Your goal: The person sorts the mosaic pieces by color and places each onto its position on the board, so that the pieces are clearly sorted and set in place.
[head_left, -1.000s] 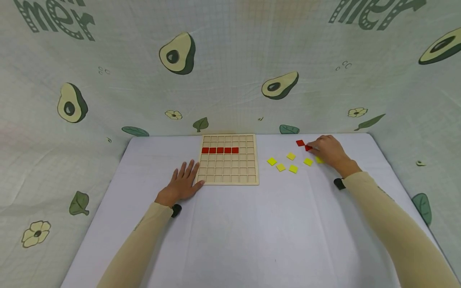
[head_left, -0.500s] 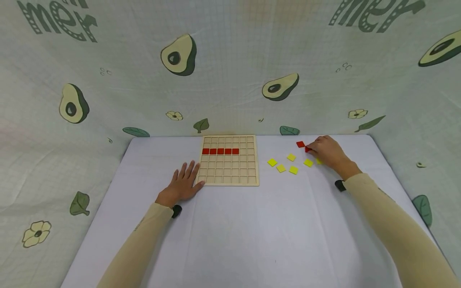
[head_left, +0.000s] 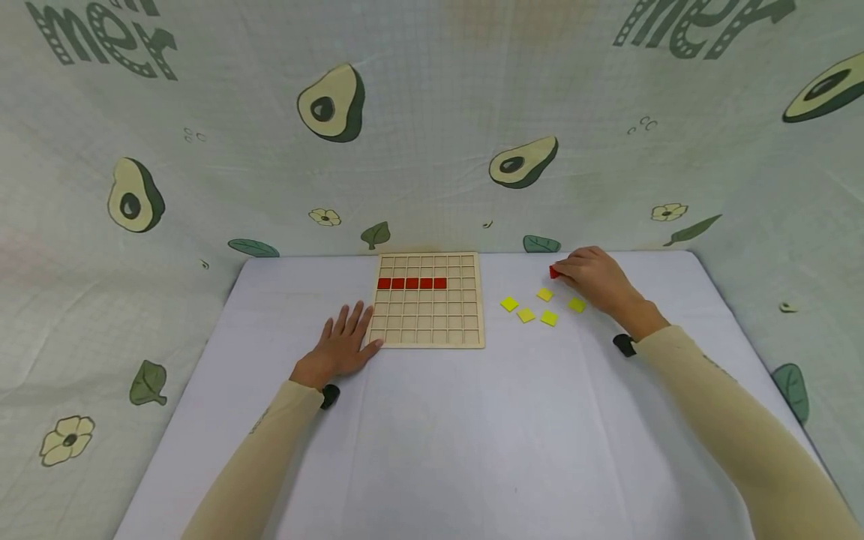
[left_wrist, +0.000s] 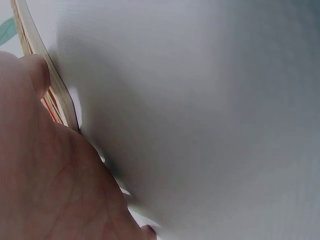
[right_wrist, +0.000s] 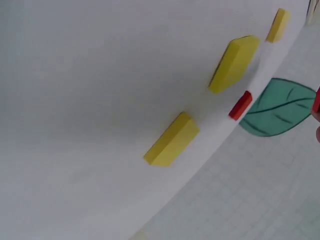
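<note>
1. Leftward along the far side of the white table [head_left: 432, 450] went the right hand [head_left: 594, 279] since the earlier frame, while the left hand [head_left: 340, 347] had stayed in place.
2. With its fingertips the right hand pinched a held red tile [head_left: 553, 271], near the table's far edge; the fingers hid part of that tile. From the right wrist view, only a sliver of it showed at the right border, against a fingertip.
3. On the table, in that same wrist view, a loose red tile [right_wrist: 241, 105] lay apart from the fingertips, near some of the yellow tiles [head_left: 544, 295].
4. The left hand rested with its fingers spread and released, grasping nothing, at the near left corner of a wooden grid board [head_left: 432, 332], touching its edge.
5. On the board, 5 placed red tiles [head_left: 412, 283] sat side by side in the 3rd row from the far side, starting at the left end.
6. Between the board and the right hand, 5 yellow tiles showed in the head view, scattered and apart.
7. Farther out were 2 beige sleeves [head_left: 715, 412], a black item [head_left: 625, 345] at each cuff, and an avocado-printed cloth [head_left: 432, 90] behind the table.
</note>
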Demonstrator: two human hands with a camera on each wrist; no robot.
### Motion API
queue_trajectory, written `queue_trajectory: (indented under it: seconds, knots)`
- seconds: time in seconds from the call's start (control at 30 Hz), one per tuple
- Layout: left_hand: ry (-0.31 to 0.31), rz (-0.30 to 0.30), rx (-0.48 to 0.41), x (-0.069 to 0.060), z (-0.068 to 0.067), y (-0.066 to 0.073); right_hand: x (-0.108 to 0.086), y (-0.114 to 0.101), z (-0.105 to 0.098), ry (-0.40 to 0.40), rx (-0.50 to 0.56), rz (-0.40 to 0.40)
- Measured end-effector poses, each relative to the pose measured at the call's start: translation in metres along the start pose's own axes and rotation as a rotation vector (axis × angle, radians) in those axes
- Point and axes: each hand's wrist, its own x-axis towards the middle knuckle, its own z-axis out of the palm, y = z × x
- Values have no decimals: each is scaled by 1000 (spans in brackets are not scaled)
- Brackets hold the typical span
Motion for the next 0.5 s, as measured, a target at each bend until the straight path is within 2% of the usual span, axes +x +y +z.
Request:
queue_trajectory:
  seconds: [0.23,0.5]
  knots:
    - [4,10,-28,-2,1,-3,18,-17,2,117,14,-117]
    - [15,20,6,9,11,-12,38,-39,2,152,53,-144]
